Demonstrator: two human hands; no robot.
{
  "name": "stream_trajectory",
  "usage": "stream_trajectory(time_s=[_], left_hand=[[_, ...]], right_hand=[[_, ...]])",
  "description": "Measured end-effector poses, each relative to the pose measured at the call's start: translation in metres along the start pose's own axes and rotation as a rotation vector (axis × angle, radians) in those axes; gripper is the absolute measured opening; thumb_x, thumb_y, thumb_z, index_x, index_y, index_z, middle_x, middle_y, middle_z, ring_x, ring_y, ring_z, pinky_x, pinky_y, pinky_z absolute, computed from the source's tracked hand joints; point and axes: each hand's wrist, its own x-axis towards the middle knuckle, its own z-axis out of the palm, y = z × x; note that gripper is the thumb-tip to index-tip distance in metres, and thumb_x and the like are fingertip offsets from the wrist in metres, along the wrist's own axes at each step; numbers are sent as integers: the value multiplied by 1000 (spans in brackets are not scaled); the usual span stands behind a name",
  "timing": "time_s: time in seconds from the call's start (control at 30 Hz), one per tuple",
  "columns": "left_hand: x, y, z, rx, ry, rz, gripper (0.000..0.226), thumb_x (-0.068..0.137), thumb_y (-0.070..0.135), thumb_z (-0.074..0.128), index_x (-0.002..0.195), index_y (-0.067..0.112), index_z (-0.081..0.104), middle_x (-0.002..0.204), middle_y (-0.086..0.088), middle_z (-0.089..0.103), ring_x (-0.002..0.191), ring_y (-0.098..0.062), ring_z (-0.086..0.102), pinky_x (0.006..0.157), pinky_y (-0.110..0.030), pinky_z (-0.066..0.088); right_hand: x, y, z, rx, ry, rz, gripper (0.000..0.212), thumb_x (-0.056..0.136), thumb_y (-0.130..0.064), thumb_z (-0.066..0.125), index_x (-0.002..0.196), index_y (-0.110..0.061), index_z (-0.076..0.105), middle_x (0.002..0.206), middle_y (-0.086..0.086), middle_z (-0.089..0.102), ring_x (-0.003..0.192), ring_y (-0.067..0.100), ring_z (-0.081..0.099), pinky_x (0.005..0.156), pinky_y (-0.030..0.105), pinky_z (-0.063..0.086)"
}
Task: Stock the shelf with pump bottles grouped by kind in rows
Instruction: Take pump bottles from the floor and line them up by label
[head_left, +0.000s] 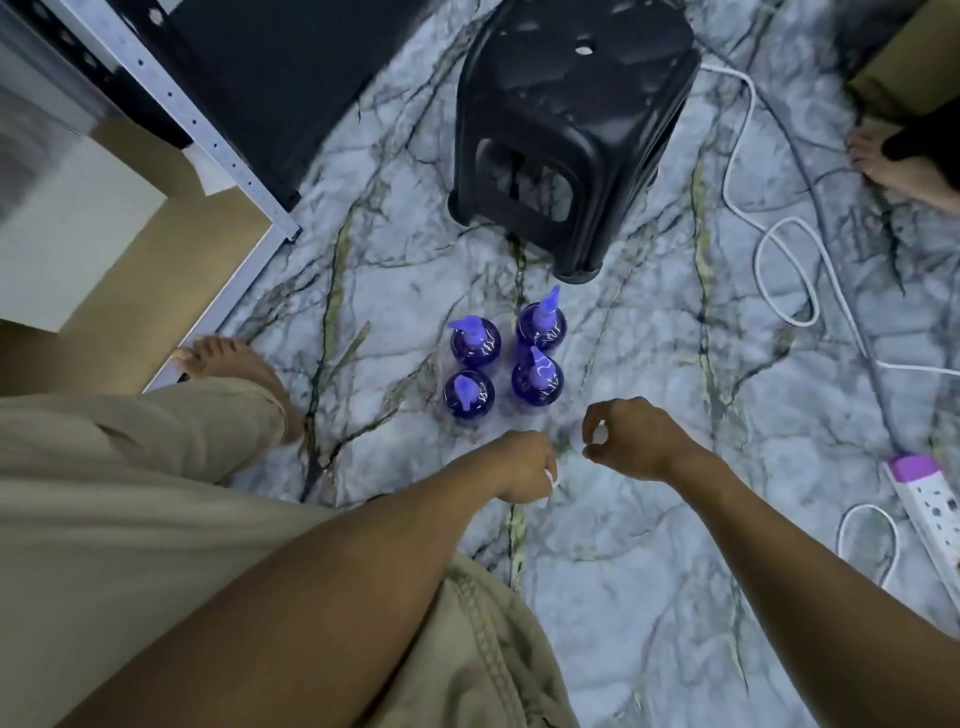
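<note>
four purple pump bottles (537, 376) stand upright in a tight two-by-two cluster on the marbled floor (649, 322), near the foot of a black stool (566, 130) and well apart from the shelf frame (171, 98) at the upper left. the left hand (522, 467) hangs just short of the cluster's near side without touching it, its fingers curled under with a white bit (554, 479) showing at them, though whether they grip it cannot be told. the right hand (636, 441) is beside it, close to the near right bottle but apart from it, thumb and forefinger bent into a ring that pinches a second white bit (600, 434).
</note>
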Motion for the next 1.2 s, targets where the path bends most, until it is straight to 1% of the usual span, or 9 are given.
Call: stream_trajectory(time_s=[0.17, 0.3, 0.43, 0.53, 0.63, 0.8, 0.9, 1.03, 1.2], left_hand=[[-18, -5, -18, 4, -20, -31, 28, 93, 20, 66, 119, 14, 63, 103, -10, 69, 78, -20, 62, 70, -28, 50], [-42, -4, -35, 34, 6, -20, 27, 93, 25, 68, 114, 9, 65, 84, -10, 70, 72, -21, 60, 65, -26, 47], [-76, -9, -52, 95, 69, 5, 26, 91, 28, 71, 109, 10, 64, 89, -4, 65, 77, -21, 58, 58, -24, 42], [-106, -23, -67, 96, 177, 30, 26, 88, 27, 73, 109, 15, 66, 110, -5, 66, 95, -23, 62, 69, -29, 46], [-141, -43, -83, 80, 284, 27, 18, 85, 26, 73, 101, 22, 65, 110, -2, 64, 99, -23, 61, 80, -34, 51], [-207, -79, -112, 27, 475, 15, 17, 86, 26, 70, 100, 32, 62, 96, 7, 57, 86, -16, 57, 70, -30, 48], [-249, -104, -129, 12, 624, -6, 19, 84, 25, 70, 101, 33, 65, 99, 7, 60, 88, -15, 59, 75, -34, 54], [-314, -144, -152, -36, 872, -40, 18, 84, 21, 69, 95, 35, 64, 97, 7, 57, 88, -15, 55, 64, -24, 43], [-403, -186, -177, -120, 1153, -73, 18, 86, 22, 67, 103, 26, 70, 108, 2, 66, 95, -17, 59, 76, -32, 49]], right_hand=[[-12, -20, -8, -29, 51, -39, 14, 82, -37, 71, 90, -34, 60, 97, -9, 66, 96, 18, 61, 80, 33, 47], [-24, -50, -34, -28, 37, -113, 23, 78, -36, 75, 94, -33, 58, 100, -6, 65, 95, 19, 58, 82, 35, 50], [-41, -93, -64, -78, 21, -237, 20, 81, -28, 72, 97, -31, 61, 97, -7, 61, 94, 18, 55, 74, 31, 45], [-52, -132, -87, -121, 6, -327, 19, 80, -26, 68, 96, -33, 60, 93, -8, 59, 89, 15, 52, 62, 25, 38], [-60, -176, -110, -167, 32, -410, 18, 79, -25, 68, 92, -36, 61, 87, -10, 58, 82, 10, 52, 59, 24, 36], [-73, -256, -141, -306, 37, -552, 20, 81, -27, 69, 95, -41, 62, 94, -10, 61, 81, 6, 56, 66, 26, 45], [-74, -306, -154, -381, 75, -631, 23, 81, -27, 69, 97, -41, 62, 99, -8, 60, 89, 9, 55, 73, 29, 49], [-73, -381, -173, -390, 162, -727, 22, 76, -30, 68, 94, -42, 64, 102, -8, 62, 93, 13, 57, 76, 35, 52], [-85, -487, -192, -298, 253, -901, 21, 77, -30, 70, 96, -39, 66, 97, -13, 62, 84, 7, 60, 70, 26, 51]])
